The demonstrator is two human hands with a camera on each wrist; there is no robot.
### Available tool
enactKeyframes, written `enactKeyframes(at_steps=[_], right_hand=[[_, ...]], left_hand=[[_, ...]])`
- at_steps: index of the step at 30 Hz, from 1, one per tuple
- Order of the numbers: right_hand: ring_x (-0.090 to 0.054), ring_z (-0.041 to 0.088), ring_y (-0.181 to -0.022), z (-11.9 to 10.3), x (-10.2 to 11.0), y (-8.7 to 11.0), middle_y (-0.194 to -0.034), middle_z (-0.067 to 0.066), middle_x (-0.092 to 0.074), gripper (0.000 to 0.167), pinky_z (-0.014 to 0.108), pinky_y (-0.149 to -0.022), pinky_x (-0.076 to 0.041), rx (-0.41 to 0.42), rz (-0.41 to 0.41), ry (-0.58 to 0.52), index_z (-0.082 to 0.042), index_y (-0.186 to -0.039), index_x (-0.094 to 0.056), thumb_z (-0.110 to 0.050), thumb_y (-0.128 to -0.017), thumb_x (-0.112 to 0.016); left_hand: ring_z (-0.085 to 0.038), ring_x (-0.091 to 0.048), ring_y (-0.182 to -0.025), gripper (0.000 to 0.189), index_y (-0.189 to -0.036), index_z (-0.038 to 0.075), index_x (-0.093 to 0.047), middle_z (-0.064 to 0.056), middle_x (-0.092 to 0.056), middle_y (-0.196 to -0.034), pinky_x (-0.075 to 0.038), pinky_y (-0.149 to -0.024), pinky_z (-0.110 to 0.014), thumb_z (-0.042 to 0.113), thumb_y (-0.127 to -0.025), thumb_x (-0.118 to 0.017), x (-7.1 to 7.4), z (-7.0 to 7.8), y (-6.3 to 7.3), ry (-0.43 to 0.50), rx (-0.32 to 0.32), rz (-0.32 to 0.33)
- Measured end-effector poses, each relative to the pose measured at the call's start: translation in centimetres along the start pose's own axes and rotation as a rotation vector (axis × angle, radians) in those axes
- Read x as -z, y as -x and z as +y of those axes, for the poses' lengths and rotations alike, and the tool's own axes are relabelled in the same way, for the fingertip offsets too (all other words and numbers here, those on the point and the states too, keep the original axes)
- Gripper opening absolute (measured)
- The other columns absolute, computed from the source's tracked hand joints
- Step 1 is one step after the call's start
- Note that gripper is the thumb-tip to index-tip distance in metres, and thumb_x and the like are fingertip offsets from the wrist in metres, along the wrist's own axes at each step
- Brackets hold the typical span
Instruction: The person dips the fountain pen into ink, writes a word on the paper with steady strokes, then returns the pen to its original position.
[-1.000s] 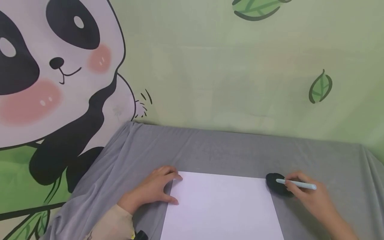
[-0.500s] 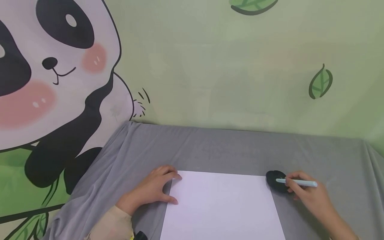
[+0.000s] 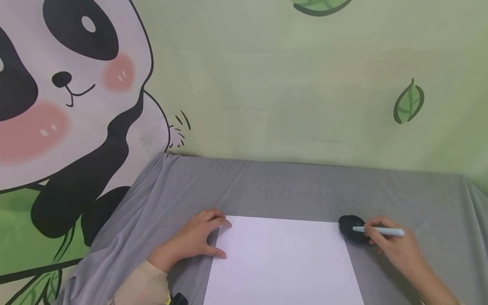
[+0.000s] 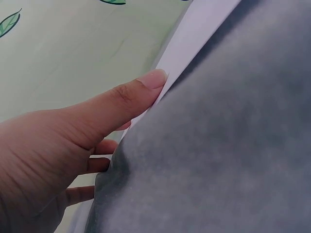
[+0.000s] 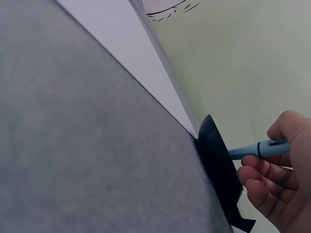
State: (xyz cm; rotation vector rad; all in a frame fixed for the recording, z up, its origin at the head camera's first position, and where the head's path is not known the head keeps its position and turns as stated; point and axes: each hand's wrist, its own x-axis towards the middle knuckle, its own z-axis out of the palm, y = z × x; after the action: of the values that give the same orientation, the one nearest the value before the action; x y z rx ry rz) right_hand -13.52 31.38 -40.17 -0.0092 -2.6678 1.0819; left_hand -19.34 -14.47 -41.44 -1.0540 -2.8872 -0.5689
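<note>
My left hand [image 3: 196,235] rests at the upper left of a white sheet of paper [image 3: 282,258], thumb and fingers spread apart over its left edge. Seen from the left wrist, the thumb [image 4: 116,104] lies along the paper's edge. At the sheet's far right corner sits a small black rounded object [image 3: 348,226], perhaps a dish. In my right hand [image 3: 400,245] is a slim light-blue pen [image 3: 385,231], pinched between thumb and fingers. Its tapered tip points left and overlaps the black object. The right wrist view shows the pen's dark ring and, beside it, the black object's angular lower end.
A grey cloth [image 3: 297,186] covers the table and hangs in folds at the left. Behind it rises a pale green wall [image 3: 286,93] painted with a panda [image 3: 91,97] and leaves. By the left sleeve, a small black item [image 3: 179,298] is partly cut off.
The head view has tilted and shifted slightly. My right fingers have moved a little on the pen, whose tip stays over the black object. My left hand keeps its place on the paper.
</note>
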Motion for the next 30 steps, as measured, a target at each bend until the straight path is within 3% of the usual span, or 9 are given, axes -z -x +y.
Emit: enactKeyframes(at_steps=[30], right_hand=[[-0.058, 0.003, -0.053, -0.1, 0.31, 0.01, -0.067, -0.003, -0.067, 0.015, 0.021, -0.049, -0.048, 0.01, -0.014, 0.035, -0.009, -0.098, -0.066, -0.023, -0.093, -0.062]], left_hand=[[-0.03, -0.05, -0.121, 0.065, -0.121, 0.018, -0.061, -0.007, -0.055, -0.127, -0.04, -0.101, -0.052, 0.047, -0.067, -0.082, 0.12, 0.09, 0.08, 0.011, -0.009, 0.008]])
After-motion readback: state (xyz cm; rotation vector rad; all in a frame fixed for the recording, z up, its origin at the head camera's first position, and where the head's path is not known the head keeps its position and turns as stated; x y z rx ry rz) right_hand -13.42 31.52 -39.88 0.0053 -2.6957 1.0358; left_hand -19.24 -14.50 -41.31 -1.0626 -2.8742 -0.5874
